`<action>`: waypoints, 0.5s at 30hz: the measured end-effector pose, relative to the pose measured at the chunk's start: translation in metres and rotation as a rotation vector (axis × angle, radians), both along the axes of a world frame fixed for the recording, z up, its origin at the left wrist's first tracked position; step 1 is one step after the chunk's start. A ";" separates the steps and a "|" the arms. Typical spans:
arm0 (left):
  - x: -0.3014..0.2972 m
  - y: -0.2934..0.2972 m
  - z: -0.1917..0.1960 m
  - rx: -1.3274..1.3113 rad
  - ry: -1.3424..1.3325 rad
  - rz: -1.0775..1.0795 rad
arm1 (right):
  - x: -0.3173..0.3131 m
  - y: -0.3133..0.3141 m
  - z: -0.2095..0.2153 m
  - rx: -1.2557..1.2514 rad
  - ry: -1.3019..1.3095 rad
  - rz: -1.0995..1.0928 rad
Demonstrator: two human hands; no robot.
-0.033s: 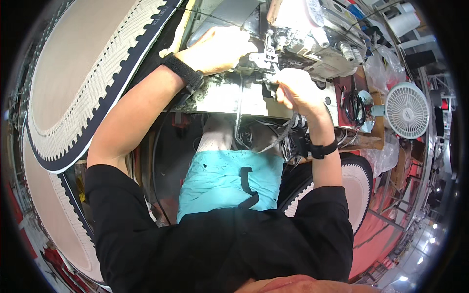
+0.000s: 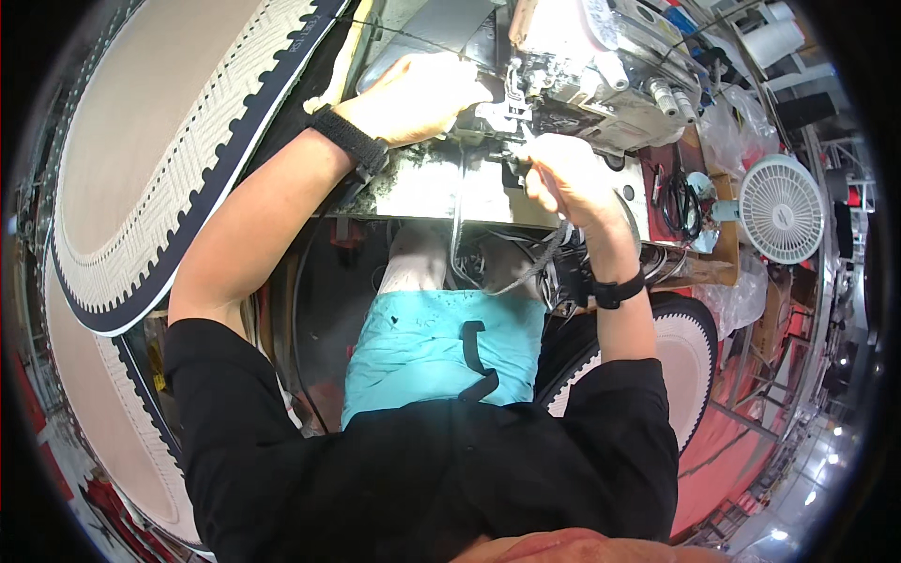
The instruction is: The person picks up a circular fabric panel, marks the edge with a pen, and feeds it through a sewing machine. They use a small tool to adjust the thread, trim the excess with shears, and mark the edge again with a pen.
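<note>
In the head view, works at the top middle with bare left hand [image 2: 418, 98] and bare right hand [image 2: 569, 176] curled narrow beside the small shiny metal foot [image 2: 507, 113] of a pale grey metal sewing machine [image 2: 601, 120], cannot tell if holding anything, likely at a fiddly step needing slow, steady fingers next.

Machine [image 2: 601, 117]: glossy metal. Surface [image 2: 422, 194]: smooth. Shorts [image 2: 422, 342]: matt cloth. Fan [image 2: 782, 209]: smooth plastic. Bag [image 2: 740, 305]: crinkled, glossy plastic.
</note>
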State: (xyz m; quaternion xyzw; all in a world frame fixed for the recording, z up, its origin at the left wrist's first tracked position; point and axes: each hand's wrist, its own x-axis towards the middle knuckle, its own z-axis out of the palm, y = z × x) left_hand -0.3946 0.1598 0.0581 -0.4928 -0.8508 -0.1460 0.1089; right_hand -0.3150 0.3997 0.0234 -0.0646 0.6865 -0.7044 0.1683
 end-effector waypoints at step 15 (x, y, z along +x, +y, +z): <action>0.009 0.007 0.024 0.228 0.095 -0.027 | 0.039 -0.040 -0.026 -0.546 0.020 -0.379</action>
